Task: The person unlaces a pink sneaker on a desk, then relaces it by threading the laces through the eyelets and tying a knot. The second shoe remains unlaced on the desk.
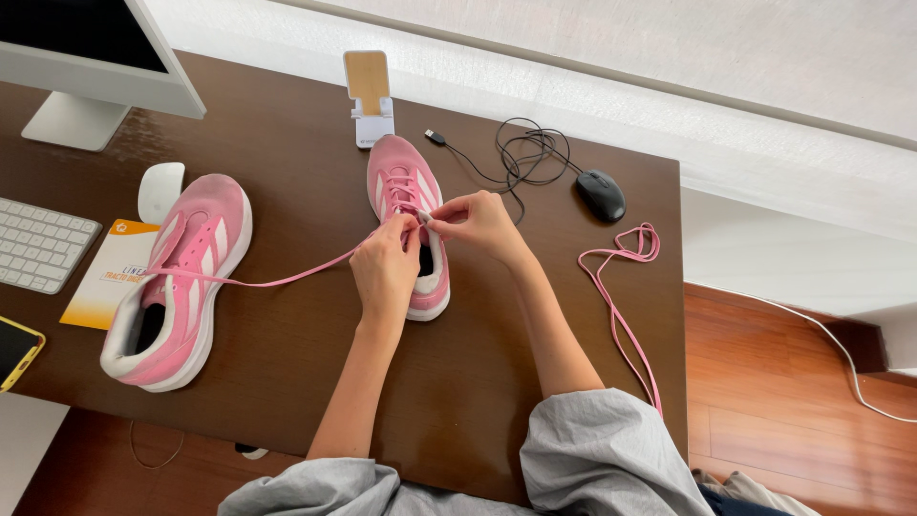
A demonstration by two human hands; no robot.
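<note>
both hands work at the upper eyelets of a pink sneaker [409,222] lying near the middle of the dark wooden desk [287,354]. the left hand [385,266] is closed, pinching a pink lace [277,280] that trails across to a second pink sneaker [181,282] on the left. the right hand [478,223] is closed, its fingertips gripping the shoe's collar by the eyelets. a loose pink lace [621,296] lies to the right, below a black mouse [601,194]

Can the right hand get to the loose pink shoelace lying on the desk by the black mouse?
Probably yes. The right hand sits at the pink sneaker, and the loose pink shoelace lies just to its right on bare brown wooden desk, with nothing between. It would have to let go first.
</note>
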